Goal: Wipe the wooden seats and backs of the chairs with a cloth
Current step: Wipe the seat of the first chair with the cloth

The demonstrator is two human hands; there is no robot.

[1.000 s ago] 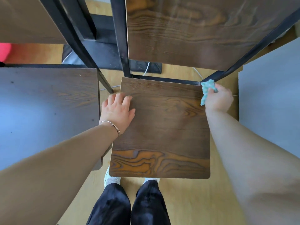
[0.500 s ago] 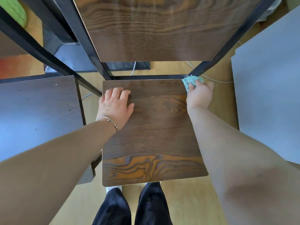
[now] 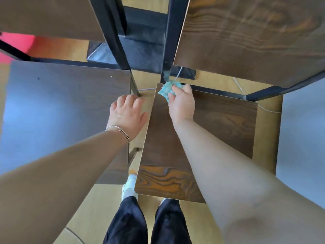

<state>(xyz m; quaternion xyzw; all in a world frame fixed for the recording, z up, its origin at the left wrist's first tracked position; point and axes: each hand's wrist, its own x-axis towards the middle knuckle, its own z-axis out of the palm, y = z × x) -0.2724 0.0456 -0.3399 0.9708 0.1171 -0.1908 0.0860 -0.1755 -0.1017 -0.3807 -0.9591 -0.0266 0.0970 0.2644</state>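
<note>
At the far left corner of the wooden seat (image 3: 225,120), in the head view, the right hand (image 3: 182,104) held the teal cloth (image 3: 166,90) bunched against the wood, just beside the black frame post (image 3: 168,41). Its fingers (image 3: 173,97) were curled round the cloth and clamped on it.

A second earlier the same hand and cloth stood at the far right corner of this seat. The cloth had therefore travelled the whole far edge, right to left.

The left hand (image 3: 126,117), with a bracelet (image 3: 119,132) at the wrist, had been pressed flat on the seat's far left part. It was now off that seat, over the gap and the right edge of the neighbouring seat (image 3: 66,106). Its fingers were apart and held nothing. Whether it rested on anything could not be told.

Judgement: the rear strip of the seat appeared covered, and the left hand had cleared out of the cloth's path. The near part of the seat and the back panel (image 3: 246,41) above looked still to be wiped.
</note>
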